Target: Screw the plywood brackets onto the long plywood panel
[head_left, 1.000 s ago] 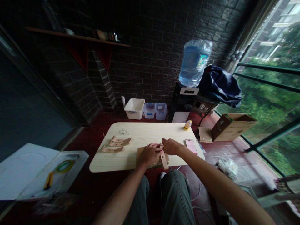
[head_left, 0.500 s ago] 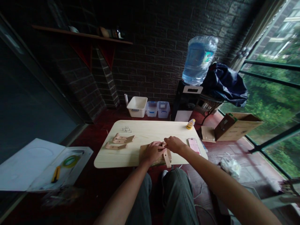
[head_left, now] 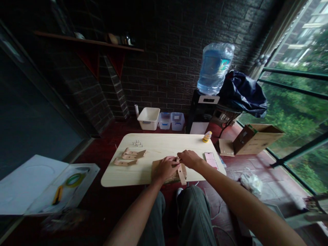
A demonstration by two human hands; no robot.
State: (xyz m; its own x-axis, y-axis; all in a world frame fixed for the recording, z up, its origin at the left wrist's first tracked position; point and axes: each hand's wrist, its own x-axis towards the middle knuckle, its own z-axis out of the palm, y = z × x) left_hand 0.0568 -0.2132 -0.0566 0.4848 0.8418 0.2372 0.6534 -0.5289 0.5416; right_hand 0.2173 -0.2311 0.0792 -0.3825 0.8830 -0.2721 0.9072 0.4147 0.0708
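Note:
A narrow, angled wooden piece (head_left: 182, 175) with a hole in it lies over a brown cardboard-like block (head_left: 155, 167) at the table's near edge. My left hand (head_left: 167, 168) rests on the block, its fingers bent over the upper part of the wooden piece and holding it. Closed at that piece's far end is my right hand (head_left: 189, 159), fingertips pinched together; what they grip is hidden. Similar wooden pieces (head_left: 133, 155) lie to the left on the table, with several small metal screws or bolts (head_left: 137, 144) behind them.
The pale table (head_left: 164, 141) also carries a pink-screened phone (head_left: 210, 160) and a small yellow-capped bottle (head_left: 207, 137) on the right. An open white case (head_left: 87, 177) stands left. Plastic bins (head_left: 148, 119), a water dispenser (head_left: 205, 112) and a cardboard box (head_left: 256, 140) stand beyond.
The camera view has shifted slightly. Both hands stay at the same wooden piece, and the right fingers have altered only a little.

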